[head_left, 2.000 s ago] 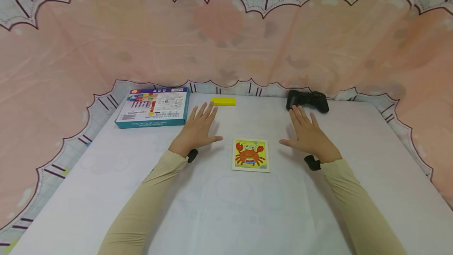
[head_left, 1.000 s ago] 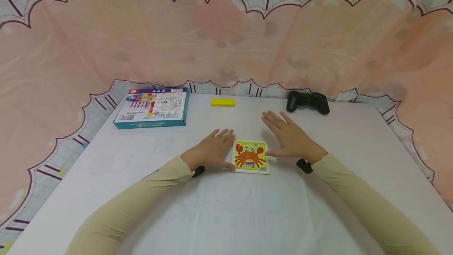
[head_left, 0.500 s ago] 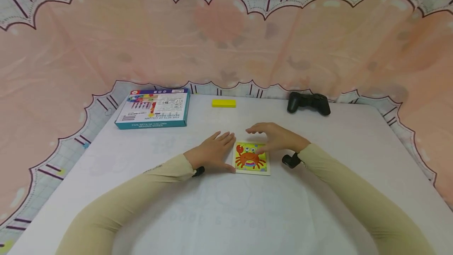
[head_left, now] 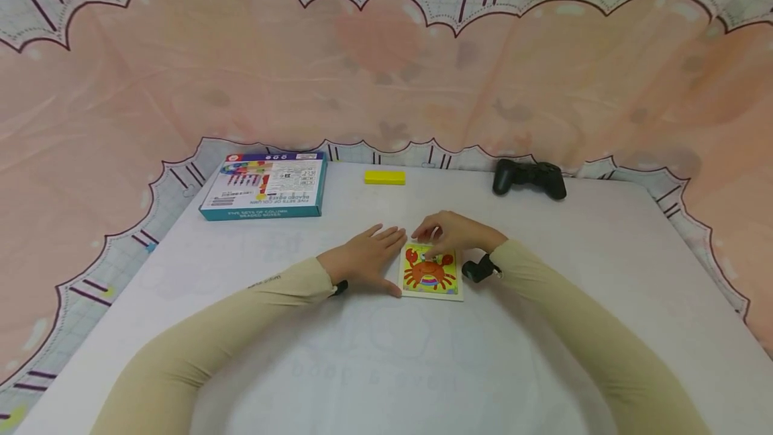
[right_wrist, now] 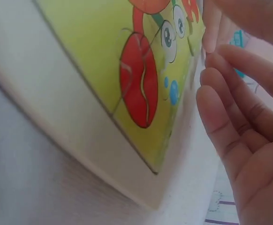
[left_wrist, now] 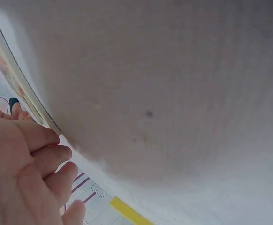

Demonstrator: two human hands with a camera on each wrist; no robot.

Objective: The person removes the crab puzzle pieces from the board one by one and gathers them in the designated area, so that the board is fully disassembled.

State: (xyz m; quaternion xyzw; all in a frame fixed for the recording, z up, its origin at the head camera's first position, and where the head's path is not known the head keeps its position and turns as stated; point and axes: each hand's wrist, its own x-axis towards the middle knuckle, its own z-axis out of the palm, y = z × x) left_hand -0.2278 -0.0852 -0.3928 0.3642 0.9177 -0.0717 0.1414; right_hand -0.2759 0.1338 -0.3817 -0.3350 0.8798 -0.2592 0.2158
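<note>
While left grip (head_left: 364, 257) lay spread at the crab panel (head_left: 430, 281), right grip (head_left: 454, 231) curled in over it, hold unclear: both hands engaged.

room: table (head_left: 374, 334) between sleeves (head_left: 241, 314) | far obstacles: box (head_left: 262, 183), yellow block (head_left: 384, 178), controller (head_left: 529, 178)

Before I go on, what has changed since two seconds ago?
The left hand has come rightward and nearer the person, to the left edge of the crab puzzle. The right hand has swung leftward from the black controller to the puzzle's far edge, its fingers now bent; whether it grips the puzzle is unclear. The box, yellow block, controller and puzzle stay put.
</note>
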